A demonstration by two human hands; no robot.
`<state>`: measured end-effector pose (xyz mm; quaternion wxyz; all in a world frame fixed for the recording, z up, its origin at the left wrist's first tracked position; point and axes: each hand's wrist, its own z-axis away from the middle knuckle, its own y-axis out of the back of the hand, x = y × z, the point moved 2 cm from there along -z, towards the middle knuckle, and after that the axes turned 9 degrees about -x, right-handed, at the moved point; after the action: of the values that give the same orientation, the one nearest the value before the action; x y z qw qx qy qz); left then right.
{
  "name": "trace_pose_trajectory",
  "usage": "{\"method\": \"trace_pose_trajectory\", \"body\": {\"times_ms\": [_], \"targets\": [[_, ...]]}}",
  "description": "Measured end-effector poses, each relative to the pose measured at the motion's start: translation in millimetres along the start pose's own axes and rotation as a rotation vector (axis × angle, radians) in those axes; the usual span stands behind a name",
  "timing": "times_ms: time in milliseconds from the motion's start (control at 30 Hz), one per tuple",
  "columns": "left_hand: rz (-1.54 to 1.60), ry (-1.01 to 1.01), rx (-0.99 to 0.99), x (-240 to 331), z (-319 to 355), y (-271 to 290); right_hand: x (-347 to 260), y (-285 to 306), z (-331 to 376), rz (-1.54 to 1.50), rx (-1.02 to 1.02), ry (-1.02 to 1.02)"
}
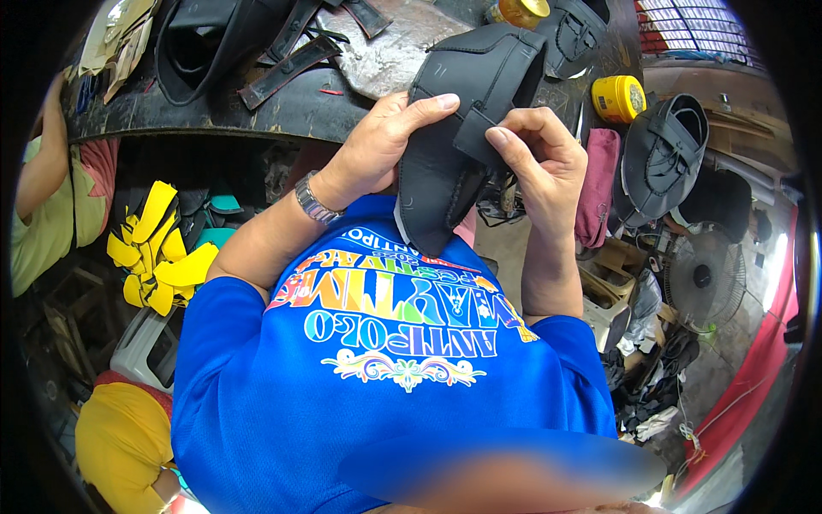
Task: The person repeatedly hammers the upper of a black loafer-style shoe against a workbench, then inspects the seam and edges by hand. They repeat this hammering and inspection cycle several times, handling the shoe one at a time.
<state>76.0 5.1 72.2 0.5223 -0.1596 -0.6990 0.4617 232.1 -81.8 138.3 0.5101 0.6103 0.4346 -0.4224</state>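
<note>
A black leather shoe upper point(437, 176) with stitched seams is held up in front of my chest, at the near edge of the dark workbench point(257, 120). My left hand point(390, 137), a metal watch on its wrist, grips the upper's left side with the thumb on top. On the other side, my right hand point(544, 163) pinches the end of a short black strap point(479, 137) that crosses the upper. The right thumb and forefinger press together there. The fingers under the upper are hidden.
On the bench lie black leather pieces point(291, 73), another black upper point(575, 34) and a yellow-lidded jar point(524, 12). To the right are a yellow tub point(618, 98), a black shoe upper point(664, 158) and a fan point(704, 274). Yellow cut pieces point(158, 257) sit at left, near other people.
</note>
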Motion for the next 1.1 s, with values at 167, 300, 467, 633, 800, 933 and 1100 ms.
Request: {"method": "trace_pose_trajectory", "body": {"times_ms": [167,300,467,633,800,933,1100], "targets": [[-0.032,-0.005,0.01,-1,1,2,3,-1,-1,0.021,-0.002,-0.012],[-0.03,-0.019,0.026,-1,1,3,4,-2,-4,0.021,0.009,-0.03],[-0.013,-0.022,0.033,-3,0,7,4,-4,-6,0.026,0.005,-0.049],[-0.024,-0.033,0.019,-4,0,9,4,-5,-7,0.018,-0.008,-0.074],[-0.122,-0.039,0.045,-2,0,10,5,-8,-9,0.019,-0.024,-0.074],[-0.176,-0.053,0.031,-1,-1,11,7,-8,-9,0.026,-0.029,-0.075],[-0.234,-0.081,0.02,1,-3,13,10,-7,-9,0.026,-0.04,-0.08]]}}
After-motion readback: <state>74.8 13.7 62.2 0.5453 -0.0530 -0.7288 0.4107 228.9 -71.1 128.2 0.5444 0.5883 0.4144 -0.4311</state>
